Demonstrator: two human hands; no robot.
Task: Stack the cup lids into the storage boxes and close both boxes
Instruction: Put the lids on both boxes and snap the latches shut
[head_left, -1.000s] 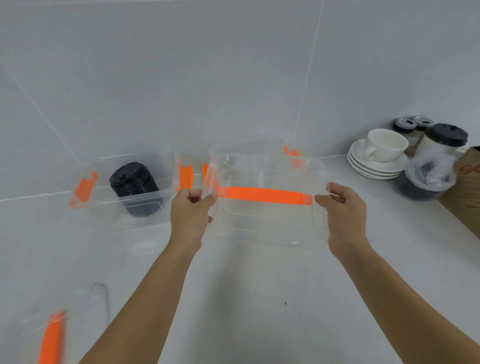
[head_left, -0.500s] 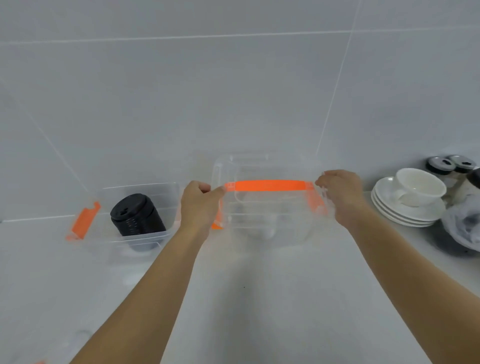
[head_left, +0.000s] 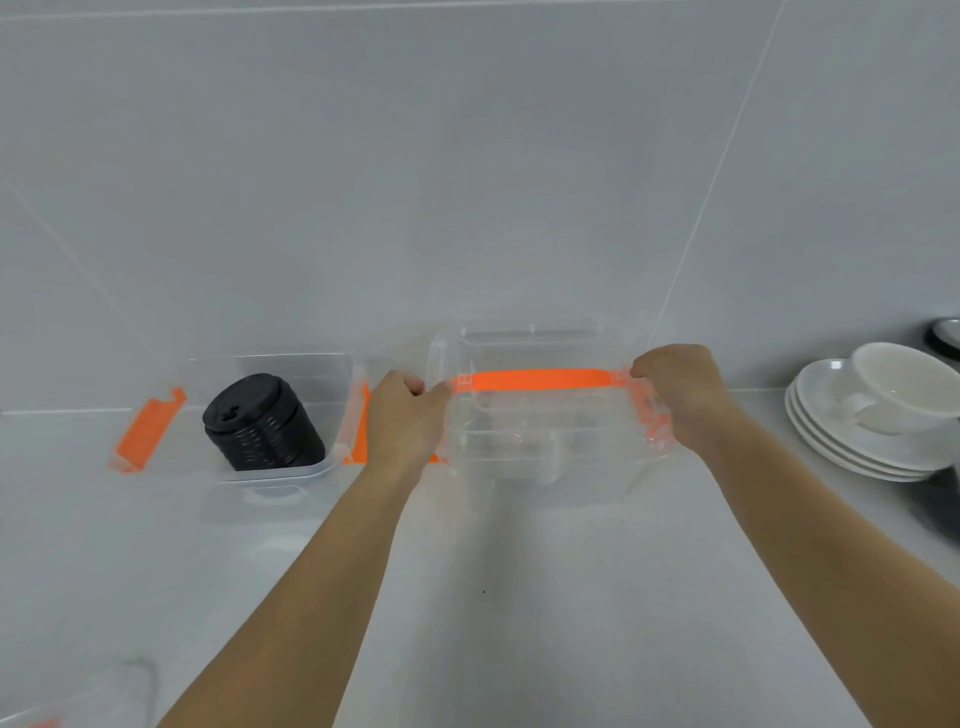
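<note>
Two clear storage boxes stand against the tiled wall. The left box (head_left: 311, 369) is uncovered and holds a stack of black cup lids (head_left: 260, 423), its orange latch (head_left: 145, 431) folded outward. The right box (head_left: 545, 457) has a clear box lid with an orange handle (head_left: 535, 379) lying flat on top. My left hand (head_left: 400, 415) grips the lid's left end. At the lid's right end, my right hand (head_left: 680, 395) grips by an orange latch. I cannot tell what is inside the right box.
A second clear box lid (head_left: 78, 696) lies at the bottom left corner. A white cup (head_left: 904, 384) sits on stacked saucers (head_left: 841, 431) at the right, with a dark lidded item (head_left: 948, 338) behind at the frame edge.
The lid with the orange handle, held tilted in front of the right box, has gone back and down flat onto it. Both hands stayed on its ends.
</note>
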